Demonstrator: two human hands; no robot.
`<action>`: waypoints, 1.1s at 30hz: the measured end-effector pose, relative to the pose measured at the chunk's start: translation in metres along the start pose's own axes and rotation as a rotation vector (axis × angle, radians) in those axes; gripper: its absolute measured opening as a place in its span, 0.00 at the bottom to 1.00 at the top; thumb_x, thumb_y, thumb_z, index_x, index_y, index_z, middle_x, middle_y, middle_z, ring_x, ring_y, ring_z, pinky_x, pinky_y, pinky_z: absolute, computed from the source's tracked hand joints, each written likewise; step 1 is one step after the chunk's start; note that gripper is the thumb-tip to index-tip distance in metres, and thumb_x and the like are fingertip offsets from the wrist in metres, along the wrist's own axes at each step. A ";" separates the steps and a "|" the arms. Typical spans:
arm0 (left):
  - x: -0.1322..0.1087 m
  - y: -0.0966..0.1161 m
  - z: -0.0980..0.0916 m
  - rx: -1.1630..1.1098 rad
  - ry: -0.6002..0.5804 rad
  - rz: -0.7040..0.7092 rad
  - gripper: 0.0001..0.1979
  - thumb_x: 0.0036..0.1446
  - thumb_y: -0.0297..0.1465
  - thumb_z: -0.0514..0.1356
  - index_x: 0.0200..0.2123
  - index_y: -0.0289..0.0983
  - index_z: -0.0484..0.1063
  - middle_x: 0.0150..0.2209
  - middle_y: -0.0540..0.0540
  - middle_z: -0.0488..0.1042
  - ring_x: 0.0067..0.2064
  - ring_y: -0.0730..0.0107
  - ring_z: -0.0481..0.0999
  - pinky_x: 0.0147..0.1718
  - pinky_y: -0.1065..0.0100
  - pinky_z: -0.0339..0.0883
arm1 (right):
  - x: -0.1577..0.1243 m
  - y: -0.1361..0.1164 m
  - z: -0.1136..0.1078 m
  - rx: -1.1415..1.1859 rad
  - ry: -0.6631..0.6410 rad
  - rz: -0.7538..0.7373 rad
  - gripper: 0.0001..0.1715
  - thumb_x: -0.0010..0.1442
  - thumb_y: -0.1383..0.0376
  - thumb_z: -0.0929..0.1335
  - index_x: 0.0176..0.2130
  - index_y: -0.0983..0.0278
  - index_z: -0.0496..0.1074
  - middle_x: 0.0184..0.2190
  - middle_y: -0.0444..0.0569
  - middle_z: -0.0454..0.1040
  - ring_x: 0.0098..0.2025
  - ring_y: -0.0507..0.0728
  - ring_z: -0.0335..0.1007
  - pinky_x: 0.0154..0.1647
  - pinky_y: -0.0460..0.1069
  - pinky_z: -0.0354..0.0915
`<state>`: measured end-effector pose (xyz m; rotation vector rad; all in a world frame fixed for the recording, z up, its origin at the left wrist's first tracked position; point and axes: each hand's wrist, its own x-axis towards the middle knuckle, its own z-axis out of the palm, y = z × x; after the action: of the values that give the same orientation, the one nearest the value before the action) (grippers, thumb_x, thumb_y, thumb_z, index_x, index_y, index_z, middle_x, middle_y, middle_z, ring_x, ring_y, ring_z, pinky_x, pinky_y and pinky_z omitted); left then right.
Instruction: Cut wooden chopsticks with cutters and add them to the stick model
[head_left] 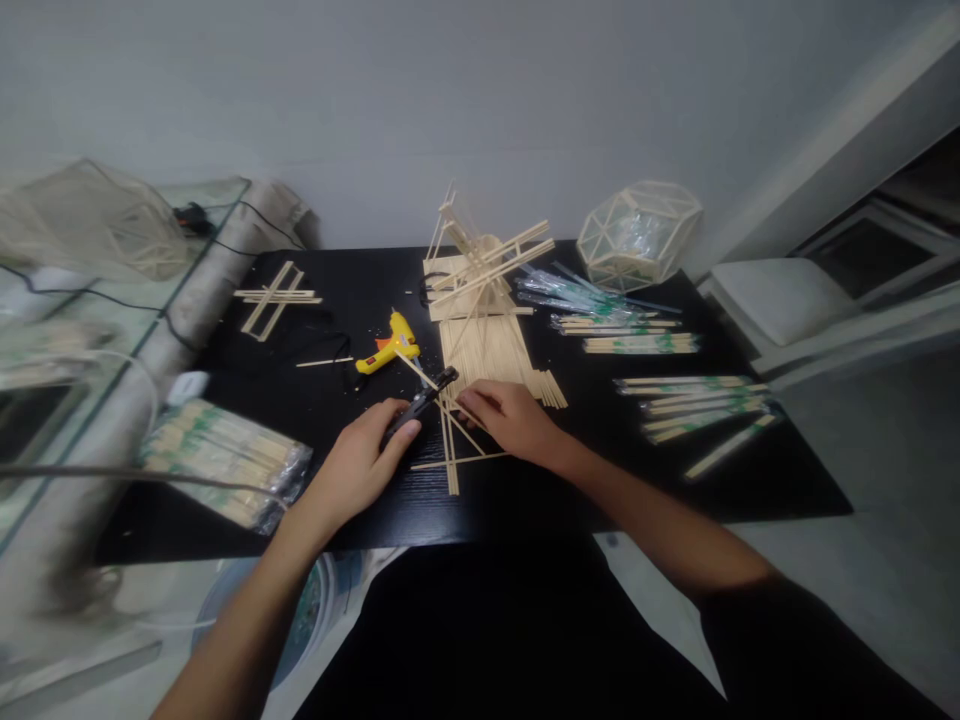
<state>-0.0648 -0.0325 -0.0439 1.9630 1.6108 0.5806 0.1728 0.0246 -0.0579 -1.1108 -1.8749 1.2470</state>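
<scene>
My left hand (375, 440) is closed around a black hand tool (421, 398), whose exact kind I cannot make out. The tool's tip points away and to the right, over several thin wooden sticks (452, 470) lying crossed on the black table (352, 510). Just right of the tip, my right hand (510, 415) pinches a thin wooden stick (466, 412), partly hidden by the fingers. Beyond the tool lies a yellow glue gun (396, 345) with its nozzle pointing away. A flat row of wooden sticks (480, 345) spreads behind my right hand.
A wooden stick structure (487, 265) stands at the back. Crossed stick frames (274, 298) lie far left, wrapped chopsticks (705, 405) to the right. A bag of chopsticks (225, 460) sits front left. A faceted stick frame (641, 235) stands back right. Cables (90, 290) cross the left side.
</scene>
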 end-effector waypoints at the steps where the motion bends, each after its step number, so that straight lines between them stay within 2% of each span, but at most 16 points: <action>1: 0.001 0.002 0.001 0.006 0.001 -0.001 0.23 0.70 0.50 0.49 0.48 0.39 0.72 0.45 0.41 0.79 0.47 0.54 0.79 0.50 0.56 0.70 | -0.002 -0.002 0.001 0.084 -0.025 0.008 0.14 0.71 0.61 0.66 0.35 0.65 0.75 0.31 0.48 0.80 0.32 0.53 0.77 0.37 0.49 0.70; 4: 0.002 0.009 0.004 0.038 0.018 -0.019 0.23 0.70 0.51 0.48 0.43 0.39 0.70 0.40 0.43 0.79 0.42 0.56 0.79 0.45 0.58 0.70 | -0.008 -0.007 0.006 0.232 -0.011 0.009 0.11 0.68 0.60 0.68 0.41 0.65 0.76 0.32 0.47 0.80 0.26 0.51 0.74 0.32 0.47 0.70; 7: 0.004 0.018 0.008 0.077 0.039 -0.054 0.23 0.70 0.52 0.47 0.41 0.40 0.69 0.36 0.45 0.78 0.38 0.57 0.79 0.41 0.61 0.69 | -0.013 -0.010 0.008 0.184 0.095 -0.034 0.10 0.68 0.60 0.69 0.43 0.65 0.76 0.30 0.46 0.80 0.25 0.50 0.73 0.32 0.47 0.70; 12: 0.007 0.029 0.016 0.148 0.014 -0.103 0.23 0.69 0.53 0.48 0.38 0.40 0.67 0.32 0.45 0.77 0.34 0.57 0.79 0.35 0.63 0.65 | -0.019 -0.012 0.007 0.096 0.201 -0.088 0.06 0.68 0.63 0.69 0.40 0.63 0.76 0.30 0.46 0.81 0.31 0.53 0.78 0.36 0.48 0.71; 16: 0.012 0.035 0.020 0.218 -0.033 -0.109 0.22 0.70 0.50 0.48 0.33 0.41 0.67 0.28 0.45 0.75 0.31 0.58 0.77 0.32 0.64 0.61 | -0.024 -0.008 0.007 0.044 0.271 -0.095 0.08 0.68 0.64 0.68 0.37 0.63 0.77 0.29 0.46 0.81 0.30 0.53 0.78 0.36 0.48 0.70; 23: 0.015 0.039 0.022 0.230 -0.033 -0.077 0.21 0.70 0.49 0.48 0.33 0.41 0.67 0.28 0.45 0.74 0.30 0.59 0.76 0.31 0.65 0.59 | -0.031 -0.005 0.005 0.068 0.349 -0.107 0.09 0.68 0.63 0.69 0.37 0.63 0.79 0.28 0.45 0.80 0.30 0.53 0.76 0.36 0.48 0.68; 28: 0.013 0.039 0.020 0.149 -0.042 -0.013 0.23 0.70 0.51 0.47 0.35 0.40 0.67 0.31 0.46 0.75 0.33 0.60 0.75 0.34 0.64 0.62 | -0.033 -0.011 -0.002 0.095 0.283 -0.105 0.16 0.69 0.62 0.68 0.31 0.63 0.77 0.26 0.44 0.78 0.28 0.51 0.71 0.34 0.47 0.65; 33: 0.013 0.040 0.015 0.055 -0.059 0.064 0.23 0.70 0.51 0.48 0.36 0.39 0.69 0.34 0.45 0.76 0.36 0.59 0.76 0.37 0.62 0.64 | -0.034 -0.014 -0.012 0.312 0.090 0.017 0.19 0.69 0.54 0.69 0.32 0.64 0.77 0.25 0.43 0.74 0.26 0.50 0.65 0.29 0.46 0.62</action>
<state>-0.0229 -0.0281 -0.0301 2.0588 1.5487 0.5029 0.1938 -0.0037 -0.0418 -0.9971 -1.5427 1.4167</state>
